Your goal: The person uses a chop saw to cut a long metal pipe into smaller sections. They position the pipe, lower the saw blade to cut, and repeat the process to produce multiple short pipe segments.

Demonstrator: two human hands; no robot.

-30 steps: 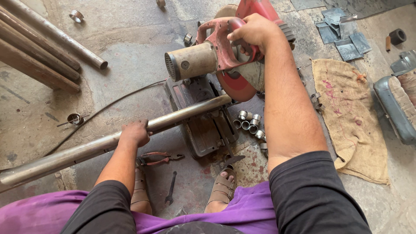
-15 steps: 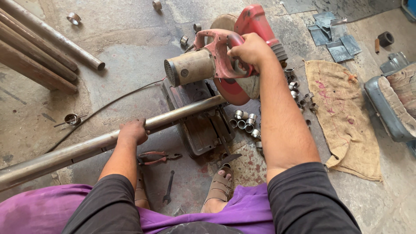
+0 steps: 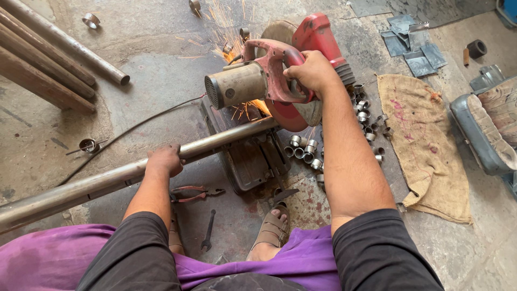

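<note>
Sparks fly where the red chop saw meets the long steel pipe lying across its base on the floor. I see my right hand closed around the saw's handle, my left hand gripping the pipe well left of the cut. Cut rings lie beside the blade.

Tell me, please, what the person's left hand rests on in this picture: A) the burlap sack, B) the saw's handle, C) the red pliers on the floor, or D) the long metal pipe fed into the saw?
D: the left hand grips the long metal pipe lying across the chop saw, while the right hand holds the saw's handle and sparks fly at the cut.
</note>
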